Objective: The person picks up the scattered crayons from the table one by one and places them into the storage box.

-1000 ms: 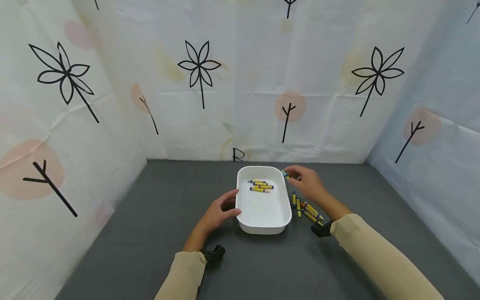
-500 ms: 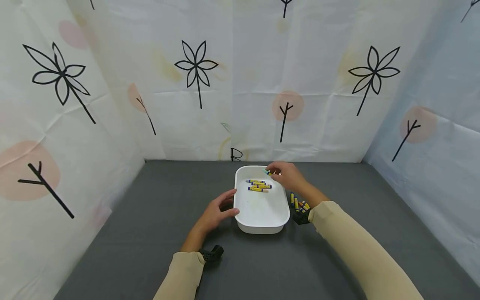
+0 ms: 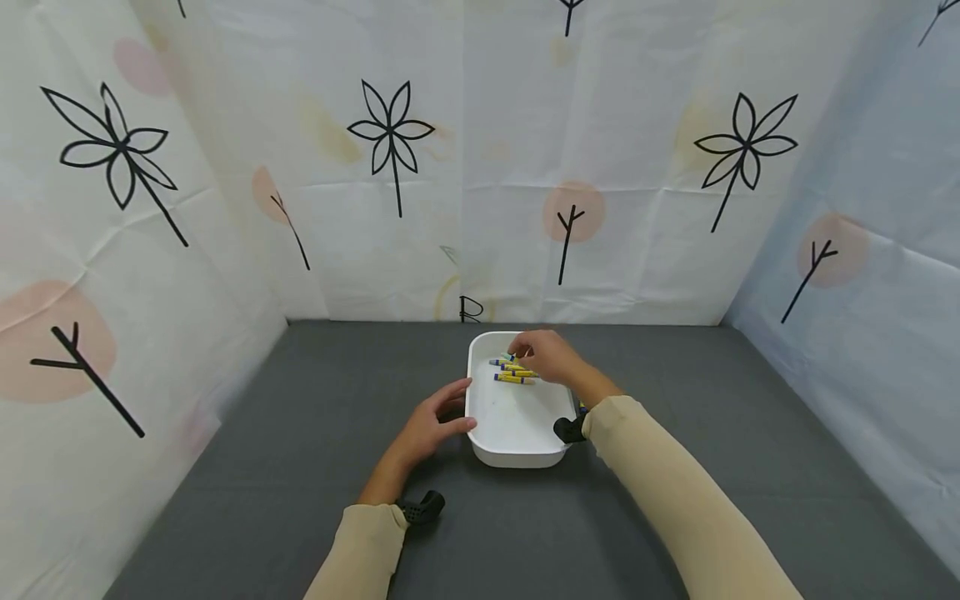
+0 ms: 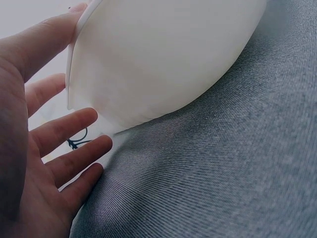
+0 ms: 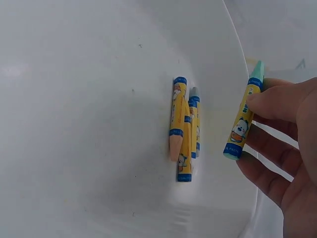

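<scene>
In the right wrist view my right hand [image 5: 287, 129] pinches a mint-green crayon [image 5: 242, 114] with a yellow and blue wrapper between thumb and fingers. The head view has this hand [image 3: 551, 354] over the far part of a white plastic tray [image 3: 517, 460]. Several yellow-wrapped crayons [image 5: 184, 134] lie side by side on the tray floor, one with a peach tip. My left hand [image 3: 429, 427] rests at the tray's left side, thumb and fingertips touching the rim. Up close, its fingers [image 4: 69, 161] are spread and fairly straight beside the tray wall [image 4: 158, 59].
A dark grey cloth [image 3: 315, 400] covers the table under the tray. Right of the tray, more crayons [image 3: 582, 408] are mostly hidden behind my right wrist and its black wrist camera [image 3: 570, 429]. White printed fabric [image 3: 510, 150] encloses the back and sides.
My right hand has carried the mint-green crayon leftward from outside the tray's right rim to above the crayons inside. The left hand has stayed at the tray's left rim.
</scene>
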### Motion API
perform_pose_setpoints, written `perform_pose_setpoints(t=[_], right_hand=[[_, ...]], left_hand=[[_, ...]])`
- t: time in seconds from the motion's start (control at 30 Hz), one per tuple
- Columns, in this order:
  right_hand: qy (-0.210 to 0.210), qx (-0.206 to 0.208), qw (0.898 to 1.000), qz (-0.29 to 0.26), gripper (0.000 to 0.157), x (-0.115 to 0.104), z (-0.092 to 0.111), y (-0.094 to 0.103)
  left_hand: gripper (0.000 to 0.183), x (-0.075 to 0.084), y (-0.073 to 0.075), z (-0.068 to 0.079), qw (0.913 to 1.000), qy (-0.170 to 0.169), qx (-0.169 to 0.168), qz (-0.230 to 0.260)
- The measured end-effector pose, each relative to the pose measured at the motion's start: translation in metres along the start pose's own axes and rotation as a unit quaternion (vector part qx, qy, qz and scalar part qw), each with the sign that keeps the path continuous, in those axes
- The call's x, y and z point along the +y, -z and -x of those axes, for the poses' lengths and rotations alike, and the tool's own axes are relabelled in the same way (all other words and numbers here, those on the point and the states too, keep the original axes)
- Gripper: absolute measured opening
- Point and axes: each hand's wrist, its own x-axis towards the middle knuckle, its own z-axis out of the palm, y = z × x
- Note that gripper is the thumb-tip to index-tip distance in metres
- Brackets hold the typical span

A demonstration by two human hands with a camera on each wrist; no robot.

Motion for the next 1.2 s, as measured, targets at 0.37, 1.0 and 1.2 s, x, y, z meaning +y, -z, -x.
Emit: perform_pose_setpoints(t=[0.37, 1.0, 1.2], right_hand=[[-0.007, -0.034, 0.999, 0.026, 0.020, -0.005, -0.012, -0.015], [-0.003, -0.007, 1.000, 0.005, 0.023, -0.001, 0.000, -0.004], [-0.012, 0.006, 1.000, -0.007, 0.026, 0.006, 0.013, 0.009]], left_hand=[[0.065, 0.014, 0.001, 0.002, 0.9998, -0.006, -0.016, 0.013], [0.065, 0.041, 0.007, 0.012, 0.9990, -0.004, -0.038, 0.023], [0.066, 0.042, 0.008, 0.013, 0.9990, -0.001, -0.038, 0.025]])
